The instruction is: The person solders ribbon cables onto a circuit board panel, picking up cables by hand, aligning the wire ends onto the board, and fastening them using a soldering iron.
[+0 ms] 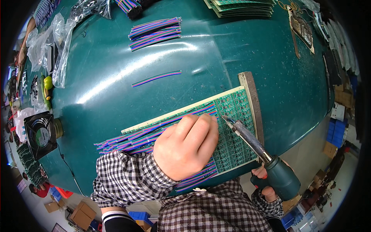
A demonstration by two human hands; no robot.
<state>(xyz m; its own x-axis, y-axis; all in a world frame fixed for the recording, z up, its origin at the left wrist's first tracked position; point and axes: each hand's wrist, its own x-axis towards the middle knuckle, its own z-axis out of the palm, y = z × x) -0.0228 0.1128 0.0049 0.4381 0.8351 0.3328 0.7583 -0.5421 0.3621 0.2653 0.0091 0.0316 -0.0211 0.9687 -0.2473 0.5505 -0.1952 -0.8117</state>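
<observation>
A green circuit board panel (pixel 235 149) lies at an angle in front of me, with rows of small parts on it. Multicoloured ribbon wires (pixel 127 141) run leftward from its rows. My left hand (pixel 185 147) rests over them, fingers curled and closed on a ribbon wire at the board; the fingertips are partly hidden. In my right hand (pixel 266 193) is a soldering gun (pixel 284 179) with a dark green body, gripped by its handle. Its tip meets or hovers just over the board beside my left fingers; I cannot tell which. A metal bar (pixel 252 106) lies along the panel's right end.
One loose ribbon wire (pixel 156 78) lies beyond the board, with bundled ribbon wires (pixel 154 33) farther back. Stacked circuit boards (pixel 243 8) stand at the far edge. A black fan (pixel 40 135) and clear plastic bags (pixel 62 50) are on the left. A worn flat piece (pixel 300 29) lies far right.
</observation>
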